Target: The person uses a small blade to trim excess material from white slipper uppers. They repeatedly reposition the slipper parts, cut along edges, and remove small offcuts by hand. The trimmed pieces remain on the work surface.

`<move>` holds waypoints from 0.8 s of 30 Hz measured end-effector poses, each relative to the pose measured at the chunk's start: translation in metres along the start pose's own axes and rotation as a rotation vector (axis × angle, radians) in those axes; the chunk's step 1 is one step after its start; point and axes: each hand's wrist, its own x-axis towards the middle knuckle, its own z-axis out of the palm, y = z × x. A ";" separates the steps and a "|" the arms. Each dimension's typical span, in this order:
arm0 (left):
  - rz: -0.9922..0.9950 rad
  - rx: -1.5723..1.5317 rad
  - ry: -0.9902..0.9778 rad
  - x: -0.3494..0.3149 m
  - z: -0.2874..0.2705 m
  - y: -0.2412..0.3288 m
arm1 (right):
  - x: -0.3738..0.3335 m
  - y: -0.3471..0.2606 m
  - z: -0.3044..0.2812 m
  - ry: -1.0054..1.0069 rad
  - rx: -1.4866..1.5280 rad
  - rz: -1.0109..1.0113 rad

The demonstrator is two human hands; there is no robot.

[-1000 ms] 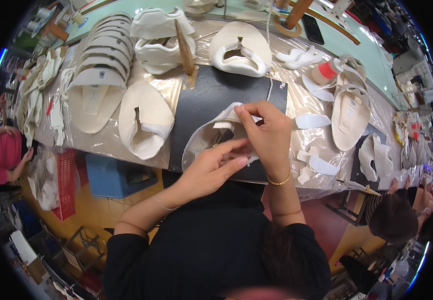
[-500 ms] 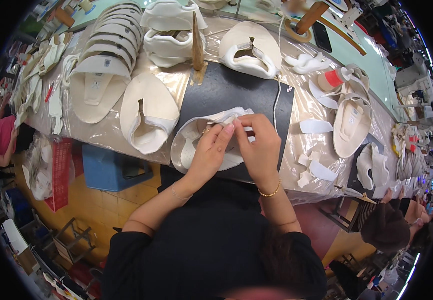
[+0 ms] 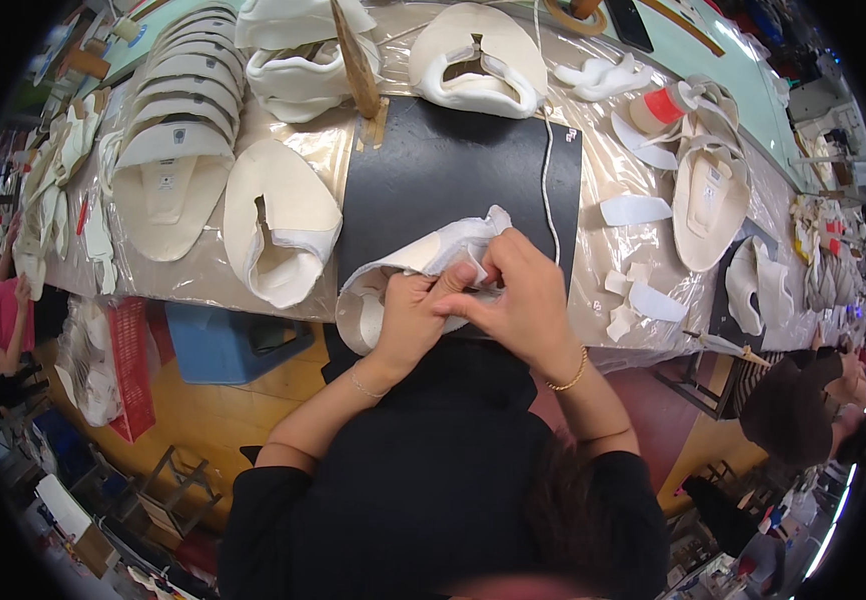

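i'm gripping the white upper at its rim with the left hand and right hand, both nearly closed, and it's sitting over the black mat's near part on the bench.

I'm watching remotely as a blue plastic stool is standing near a red slatted plastic crate, while a black rectangular phone is lying near a tan ring-shaped tape roll.
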 end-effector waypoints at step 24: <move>0.166 -0.311 0.075 0.006 0.022 0.034 | -0.014 0.010 -0.004 -0.029 0.911 0.105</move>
